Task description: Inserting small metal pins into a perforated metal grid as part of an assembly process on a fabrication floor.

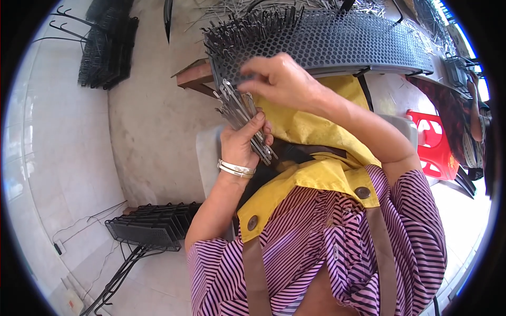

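Observation:
My left hand [240, 141] is wrapped round a bundle of thin grey metal strips [235, 105], several with looped or holed ends, and holds it slanted over my lap. Just beyond the upper end of the bundle is my right hand [287, 83], slightly smeared by motion. Its thumb and forefinger are apart, and I see nothing between them. Behind both hands lies a dark perforated metal panel [363, 39] with a curved outline. Along its left part many dark metal strips [247, 34] stand up in a dense row.
More loose strips [363, 6] are heaped past the panel. A brown wooden support [195, 75] sits under its left end. Black wire racks [108, 50] stand at upper left, black perforated baskets [153, 226] at lower left. A red plastic stool [435, 142] and another person's arm [476, 116] are at right.

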Demonstrator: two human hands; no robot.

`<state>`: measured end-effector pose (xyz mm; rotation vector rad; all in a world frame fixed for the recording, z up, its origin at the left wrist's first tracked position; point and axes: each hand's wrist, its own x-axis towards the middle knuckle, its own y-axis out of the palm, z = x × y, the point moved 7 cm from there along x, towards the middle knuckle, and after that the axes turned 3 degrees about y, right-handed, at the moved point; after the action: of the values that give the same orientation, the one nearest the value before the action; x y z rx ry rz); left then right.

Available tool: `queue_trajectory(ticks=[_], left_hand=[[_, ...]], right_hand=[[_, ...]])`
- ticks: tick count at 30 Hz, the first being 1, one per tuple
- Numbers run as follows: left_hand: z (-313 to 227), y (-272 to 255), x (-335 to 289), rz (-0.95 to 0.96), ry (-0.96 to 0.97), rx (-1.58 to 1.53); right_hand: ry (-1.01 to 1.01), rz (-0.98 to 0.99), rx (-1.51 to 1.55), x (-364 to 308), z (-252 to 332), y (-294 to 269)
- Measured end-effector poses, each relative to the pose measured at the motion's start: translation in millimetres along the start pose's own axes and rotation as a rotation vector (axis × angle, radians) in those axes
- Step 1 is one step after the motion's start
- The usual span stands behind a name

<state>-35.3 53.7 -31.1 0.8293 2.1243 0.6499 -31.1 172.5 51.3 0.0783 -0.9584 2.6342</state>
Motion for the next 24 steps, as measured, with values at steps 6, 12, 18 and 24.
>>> queue_trajectory(ticks=[6,12,18,24], left_hand=[[0.5,8.9,-2.0,0.057,0.037,0.036],[4.1,6.4,-0.8,0.07,-0.001,0.045],[3.5,11.2,-1.2,0.052,0.028,0.058],[1.0,-1.6,-2.8,-0.033,0.032,0.175]], right_hand=[[0.143,0.0,0.231,-21.3,-16.7,10.1],[0.409,-0.099,0.689,-28.5,-37.9,1.4],[0.489,0.041,0.782,-35.0,-39.4,13.4],[0.513,0.027,0.775,-33.9,-43.5,2.9]])
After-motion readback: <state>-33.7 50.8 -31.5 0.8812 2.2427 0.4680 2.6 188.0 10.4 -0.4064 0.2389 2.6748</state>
